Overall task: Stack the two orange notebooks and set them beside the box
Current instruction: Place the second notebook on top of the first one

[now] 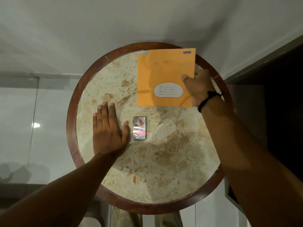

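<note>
Two orange notebooks lie stacked at the far right of the round marble table (164,161). The top notebook (168,74) shows a white label, and the lower notebook (140,63) peeks out along its left edge. My right hand (199,87) grips the stack's right edge, thumb on the cover and fingers underneath. A small dark box (139,128) with red print lies at the table's centre, nearer to me than the notebooks. My left hand (108,130) rests flat on the marble just left of the box, fingers apart, thumb close to the box.
The table has a raised dark wooden rim (72,128). White walls stand behind it, a pale glossy floor lies to the left, and a dark doorway (278,95) is on the right. A black band circles my right wrist.
</note>
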